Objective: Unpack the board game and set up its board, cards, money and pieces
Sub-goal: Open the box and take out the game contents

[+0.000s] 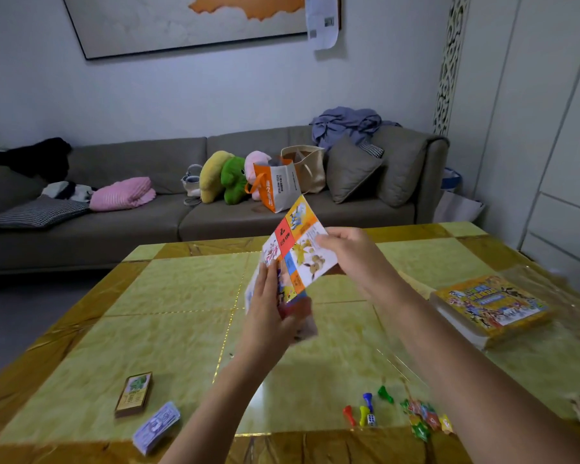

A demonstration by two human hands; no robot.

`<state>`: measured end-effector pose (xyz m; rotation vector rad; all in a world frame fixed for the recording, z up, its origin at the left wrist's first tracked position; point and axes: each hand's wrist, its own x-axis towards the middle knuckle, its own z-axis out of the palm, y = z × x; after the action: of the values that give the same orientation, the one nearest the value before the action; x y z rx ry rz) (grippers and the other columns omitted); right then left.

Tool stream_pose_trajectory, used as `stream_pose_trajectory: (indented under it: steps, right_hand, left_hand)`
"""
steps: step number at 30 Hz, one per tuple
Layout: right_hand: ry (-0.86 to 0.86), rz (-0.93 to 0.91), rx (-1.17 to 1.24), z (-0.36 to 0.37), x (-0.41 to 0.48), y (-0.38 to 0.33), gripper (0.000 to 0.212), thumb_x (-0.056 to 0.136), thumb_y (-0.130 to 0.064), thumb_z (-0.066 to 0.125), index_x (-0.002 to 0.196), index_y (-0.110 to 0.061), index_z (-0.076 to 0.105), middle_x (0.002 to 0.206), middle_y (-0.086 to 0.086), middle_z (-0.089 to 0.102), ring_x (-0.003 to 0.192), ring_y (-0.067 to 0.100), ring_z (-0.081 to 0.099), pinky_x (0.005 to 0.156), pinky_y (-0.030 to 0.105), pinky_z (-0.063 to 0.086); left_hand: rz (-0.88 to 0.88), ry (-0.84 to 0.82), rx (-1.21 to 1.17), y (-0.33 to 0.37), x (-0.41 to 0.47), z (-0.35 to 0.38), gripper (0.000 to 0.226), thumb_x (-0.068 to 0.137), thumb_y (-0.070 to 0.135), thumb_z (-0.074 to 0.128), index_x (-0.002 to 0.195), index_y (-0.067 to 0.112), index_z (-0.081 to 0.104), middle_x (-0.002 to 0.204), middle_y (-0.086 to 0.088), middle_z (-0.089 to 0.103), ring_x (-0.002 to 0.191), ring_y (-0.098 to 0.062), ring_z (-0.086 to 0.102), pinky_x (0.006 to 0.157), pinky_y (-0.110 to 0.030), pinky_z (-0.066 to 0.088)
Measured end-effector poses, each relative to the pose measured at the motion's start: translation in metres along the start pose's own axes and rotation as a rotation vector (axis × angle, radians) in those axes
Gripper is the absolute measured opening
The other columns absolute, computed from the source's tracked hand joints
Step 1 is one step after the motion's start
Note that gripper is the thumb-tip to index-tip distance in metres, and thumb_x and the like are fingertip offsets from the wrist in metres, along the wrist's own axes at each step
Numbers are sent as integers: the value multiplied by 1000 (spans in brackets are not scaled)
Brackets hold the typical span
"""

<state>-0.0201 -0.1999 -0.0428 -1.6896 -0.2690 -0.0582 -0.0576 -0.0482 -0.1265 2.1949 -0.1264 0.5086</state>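
Head view: risk is that the board (303,254), mid-air and only part unfolded, swings a panel open fast. It could slip the pinch or, on lowering, sweep the pawns (365,408) at 5 o'clock, or the cards (134,393) & money (156,426) at 7. Board looks glossy, creased, w/ colourful squares, above table (181,313) centre. Right hand (352,252) pinches the top flap; left hand (268,309) clasps the lower folds, blurred.

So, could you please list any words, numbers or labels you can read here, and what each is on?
Nothing here reads clearly.
folded board: red-square print, blurred.
game box: lid title, blurred.
card deck: too small.
money stack: too small.
orange-and-white bag: side print, too small.
paper sheet on the wall: codes, too small.
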Motion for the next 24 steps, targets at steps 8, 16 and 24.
stream_pose_trajectory:
  steps: [8, 16, 24]
  right_hand:
    - [-120, -135, -444, -1, -1, 5, 71, 82, -59, 60, 143, -28, 40, 146, -9, 43, 131, 6, 40, 102, 26, 34]
    - [-176, 67, -613, 2, 10, 52, 100, 70, -59, 70, 150, -19, 25, 155, 2, 28, 139, 20, 33, 109, 39, 32]
    - [33, -552, -627, 36, -25, 72, 45, 86, -38, 67, 121, -12, 56, 119, 2, 54, 110, 11, 50, 90, 17, 40]
  left_hand:
    - [-263, 127, -768, 21, 9, -31, 29, 98, 34, 43, 107, 17, 66, 102, -3, 73, 93, -20, 70, 79, -40, 54]
    - [-332, 145, -945, 15, 10, -44, 38, 96, 39, 44, 119, 14, 60, 111, -4, 71, 100, -25, 68, 86, -49, 52]
    - [-532, 297, -1215, -17, 24, -42, 40, 98, 32, 48, 128, 6, 50, 118, -11, 66, 105, -27, 64, 80, -44, 54]
